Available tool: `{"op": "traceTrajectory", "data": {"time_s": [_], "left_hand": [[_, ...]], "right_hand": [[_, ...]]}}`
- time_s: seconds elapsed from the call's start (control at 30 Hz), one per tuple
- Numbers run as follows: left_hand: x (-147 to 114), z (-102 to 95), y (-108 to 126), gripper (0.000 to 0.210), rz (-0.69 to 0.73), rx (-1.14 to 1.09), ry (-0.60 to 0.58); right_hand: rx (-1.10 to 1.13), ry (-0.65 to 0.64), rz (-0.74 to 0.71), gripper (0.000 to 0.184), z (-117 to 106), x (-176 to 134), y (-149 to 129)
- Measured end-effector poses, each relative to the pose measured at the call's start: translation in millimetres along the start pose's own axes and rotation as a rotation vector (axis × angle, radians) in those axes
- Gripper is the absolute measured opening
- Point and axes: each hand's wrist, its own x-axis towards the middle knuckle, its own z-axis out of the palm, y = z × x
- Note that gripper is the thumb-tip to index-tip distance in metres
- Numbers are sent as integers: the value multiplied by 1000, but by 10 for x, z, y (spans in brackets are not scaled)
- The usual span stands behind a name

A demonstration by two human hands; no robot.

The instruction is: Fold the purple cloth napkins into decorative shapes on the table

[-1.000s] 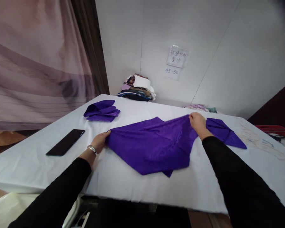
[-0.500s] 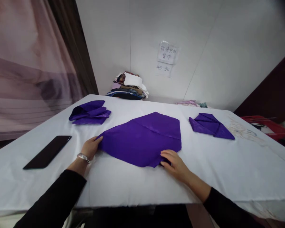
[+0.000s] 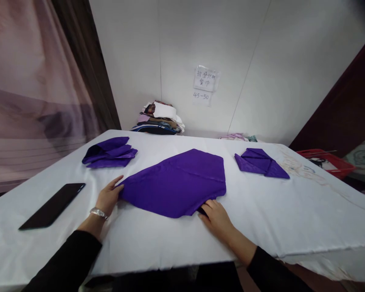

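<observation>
A purple cloth napkin (image 3: pixel 176 182), folded into a many-sided shape, lies on the white-covered table in front of me. My left hand (image 3: pixel 108 194), with a silver bracelet at the wrist, is at the napkin's left tip; its fingers are apart and one touches the cloth's edge. At the near right edge, my right hand (image 3: pixel 215 219) grips the napkin, its fingertips partly hidden beneath a turned-up fold. Two more purple napkins lie farther back: a loosely folded, puffed one (image 3: pixel 111 152) at left and a flat, angular one (image 3: pixel 261 163) at right.
A black phone-like slab (image 3: pixel 53 206) lies left of my left arm. Stacked folded clothes (image 3: pixel 159 118) sit by the wall at the table's far edge, with more cloth (image 3: pixel 237 137) to their right. A red basket (image 3: pixel 337 164) stands beyond the right edge. Handwritten paper (image 3: pixel 204 79) hangs on the wall.
My left hand's fingers have spread at the napkin's tip. My right hand's fingers have slipped a little farther under the near edge. The whole view has shifted slightly.
</observation>
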Motion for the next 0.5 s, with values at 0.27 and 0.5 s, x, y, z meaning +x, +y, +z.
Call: {"op": "traceTrajectory", "data": {"time_s": [0.27, 0.5], "left_hand": [[-116, 11, 171, 27, -98, -142, -79], [-362, -147, 256, 27, -74, 15, -327]], "right_hand": [[-96, -41, -77, 29, 2, 145, 274], [16, 143, -21, 24, -495, -404, 776]]}}
